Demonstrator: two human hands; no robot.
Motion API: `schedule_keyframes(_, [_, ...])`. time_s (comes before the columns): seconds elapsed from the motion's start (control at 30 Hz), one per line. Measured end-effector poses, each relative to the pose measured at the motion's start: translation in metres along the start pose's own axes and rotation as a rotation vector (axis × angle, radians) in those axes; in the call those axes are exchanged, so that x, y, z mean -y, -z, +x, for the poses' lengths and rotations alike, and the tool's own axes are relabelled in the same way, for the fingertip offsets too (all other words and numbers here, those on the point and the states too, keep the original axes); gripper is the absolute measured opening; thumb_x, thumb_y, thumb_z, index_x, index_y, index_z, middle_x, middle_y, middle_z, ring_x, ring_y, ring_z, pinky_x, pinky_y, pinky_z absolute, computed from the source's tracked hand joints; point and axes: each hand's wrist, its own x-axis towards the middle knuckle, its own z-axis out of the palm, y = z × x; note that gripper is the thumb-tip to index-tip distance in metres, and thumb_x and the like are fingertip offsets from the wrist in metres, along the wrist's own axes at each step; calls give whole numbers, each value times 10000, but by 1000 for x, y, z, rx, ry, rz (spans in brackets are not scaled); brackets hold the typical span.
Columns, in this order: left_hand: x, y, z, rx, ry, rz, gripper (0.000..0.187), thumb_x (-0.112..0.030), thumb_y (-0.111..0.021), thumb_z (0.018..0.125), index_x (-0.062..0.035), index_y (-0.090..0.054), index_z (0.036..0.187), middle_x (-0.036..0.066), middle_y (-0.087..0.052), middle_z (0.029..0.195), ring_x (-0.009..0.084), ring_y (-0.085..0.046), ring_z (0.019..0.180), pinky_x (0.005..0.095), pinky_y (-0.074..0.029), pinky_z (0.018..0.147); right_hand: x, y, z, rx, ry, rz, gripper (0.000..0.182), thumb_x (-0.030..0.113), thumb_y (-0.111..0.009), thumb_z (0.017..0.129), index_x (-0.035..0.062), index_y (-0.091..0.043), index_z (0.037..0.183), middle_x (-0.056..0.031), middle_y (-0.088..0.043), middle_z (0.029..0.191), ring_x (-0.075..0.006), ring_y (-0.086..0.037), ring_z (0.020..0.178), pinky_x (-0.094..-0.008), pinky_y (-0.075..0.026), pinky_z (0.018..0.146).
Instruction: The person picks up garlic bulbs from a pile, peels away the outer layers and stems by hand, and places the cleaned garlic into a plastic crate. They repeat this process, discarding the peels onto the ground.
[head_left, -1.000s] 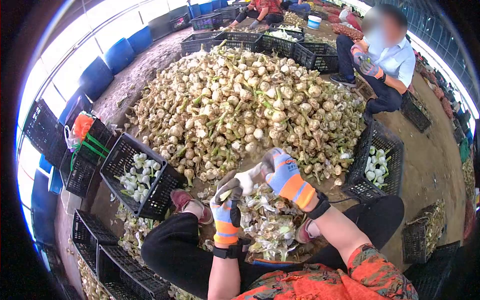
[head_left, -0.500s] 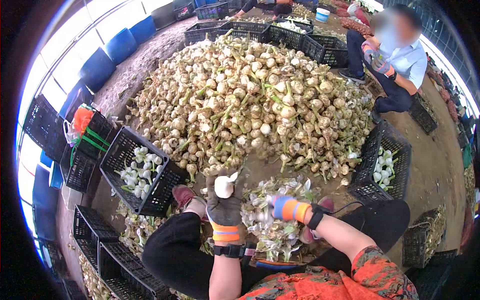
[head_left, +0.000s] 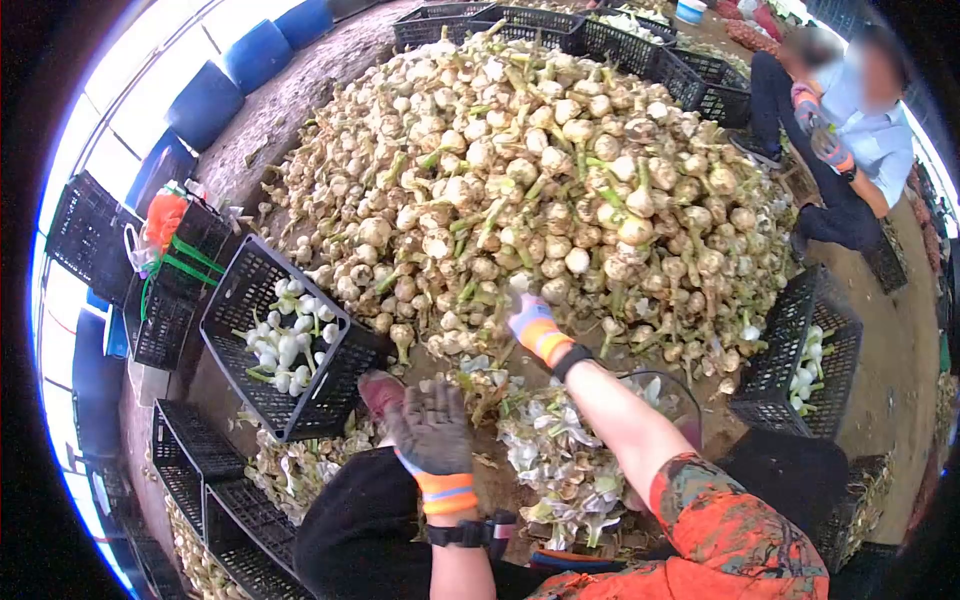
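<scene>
Your right hand (head_left: 530,322), in its grey glove with the orange band, reaches out to the near foot of the big heap of unpeeled, dirt-skinned garlic bulbs with green stalks (head_left: 560,170). The fingers curl down among the lowest bulbs, but you cannot tell from here whether the grip has closed on one. The heap sits on the bare floor right in front of your knees, so a fresh bulb is always within one arm's stretch.

Your left hand (head_left: 432,425), in a dark grey glove with an orange cuff, hangs palm down over your left knee with the fingers loosely spread and nothing in them, apparently free to receive.

Between your legs lies a drift of pale papery garlic skins and cut stalks (head_left: 560,460), where trimmings would drop straight down.

The black slotted plastic crate on your left (head_left: 262,345) is tilted with its open mouth toward you. It holds a shallow layer of clean white peeled garlic bulbs (head_left: 285,345), well short of full. A second black slotted crate on your right (head_left: 790,350) holds a few white bulbs too. Empty black crates (head_left: 200,480) are stacked lower left, and more line the far side of the heap.

Another person in a light blue shirt (head_left: 870,130) sits at the heap's far right edge, gloved hands together.
</scene>
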Motion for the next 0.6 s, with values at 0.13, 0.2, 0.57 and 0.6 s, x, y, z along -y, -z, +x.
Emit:
schedule_keyframes(0.13, [19, 4, 9, 5, -74, 328, 383, -125, -554, 866, -106, -439, 1230, 100, -542, 1121, 256, -543, 1026, 426, -432, 940, -33, -84, 43, -180, -138, 372, 336, 99, -572, 702, -10, -598, 1018, -144, -640, 890, -271, -602, 819, -340, -476, 736])
schedule_keyframes(0.2, [22, 17, 18, 79, -170, 699, 571, -9, -593, 808, -104, -357, 1319, 69, -411, 1279, 227, -472, 1103, 375, -444, 924, 1, -21, -6, 21, -98, 843, 228, 27, -558, 741, -2, -605, 962, -23, -607, 768, -134, -541, 631, -261, -452, 586])
schedule_keyframes(0.57, [53, -12, -32, 508, -87, 720, 677, 92, -643, 724, -30, -338, 1316, 115, -491, 1203, 215, -516, 1080, 337, -454, 915, 56, 94, -175, 252, 210, 1393, 211, 135, -621, 821, 31, -568, 998, -21, -620, 912, -101, -579, 822, -240, -477, 728])
schedule_keyframes(0.6, [59, -14, -34, 513, -121, 695, 660, 106, -646, 711, -20, -356, 1291, 127, -498, 1197, 224, -522, 1077, 347, -460, 911, 55, 98, -183, 208, 297, 1154, 306, 176, -691, 778, 29, -563, 1013, -28, -624, 931, -98, -577, 832, -247, -472, 755])
